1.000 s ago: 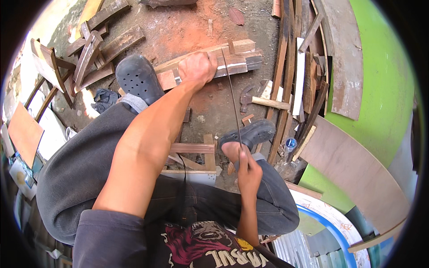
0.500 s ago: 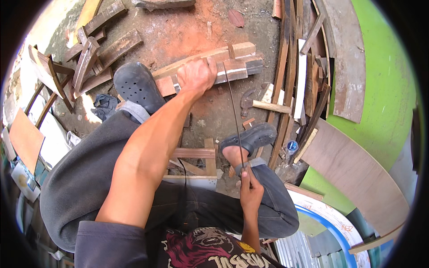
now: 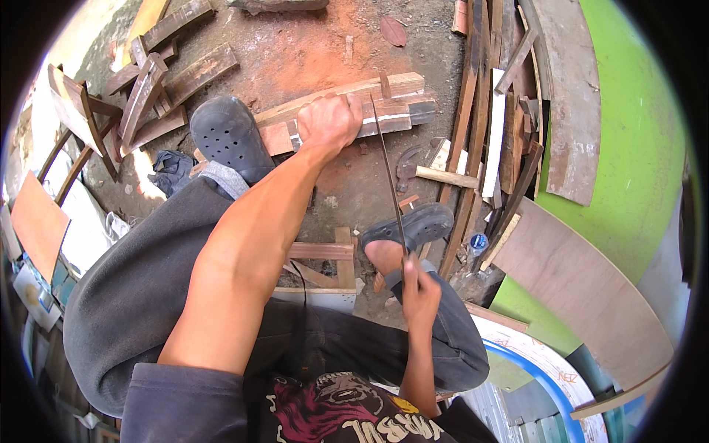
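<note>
— What did you see from the head view?

— I watched the left hand (image 3: 329,122) clamped down on a stack of long brown wooden boards (image 3: 384,111). The right hand (image 3: 419,292) gripped a thin dark metal saw blade (image 3: 389,173) whose far tip met the boards, just right of the left hand.

— Feet?

— A dark perforated clog (image 3: 225,136) stood left of it.

- Left hand (image 3: 329,122) on plank (image 3: 347,111); left shoe (image 3: 227,139) left of it.
- Saw (image 3: 389,173) runs from plank back to right hand (image 3: 419,292), over right shoe (image 3: 413,227).
</note>
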A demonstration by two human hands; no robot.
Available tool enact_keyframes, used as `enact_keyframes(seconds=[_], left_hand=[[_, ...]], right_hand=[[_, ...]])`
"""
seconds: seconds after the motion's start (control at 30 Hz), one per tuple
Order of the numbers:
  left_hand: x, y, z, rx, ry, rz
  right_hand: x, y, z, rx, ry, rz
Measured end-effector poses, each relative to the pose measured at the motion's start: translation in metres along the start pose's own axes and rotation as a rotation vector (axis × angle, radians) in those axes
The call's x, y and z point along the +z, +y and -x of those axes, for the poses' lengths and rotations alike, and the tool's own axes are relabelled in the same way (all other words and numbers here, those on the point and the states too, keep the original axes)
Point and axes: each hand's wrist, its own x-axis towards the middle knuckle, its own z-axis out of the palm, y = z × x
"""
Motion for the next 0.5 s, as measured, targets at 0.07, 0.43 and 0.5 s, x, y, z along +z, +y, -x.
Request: enact_keyframes(seconds=[0.07,0.43,0.5], left_hand=[[-0.007,0.004,-0.001,-0.012,-0.052,-0.023],[0.006,-0.009,-0.004,0.034,0.063,0.034],[0.001,0.007,-0.014,0.068,0.025,0.044]], right_hand=[[0.032,-0.028,-0.075,-0.004,-0.027,-0.072],[0.014,0.004,-0.009,0.044,0.003,0.002],[0.053,-0.024,-0.081,-0.169,0.096,-0.032]])
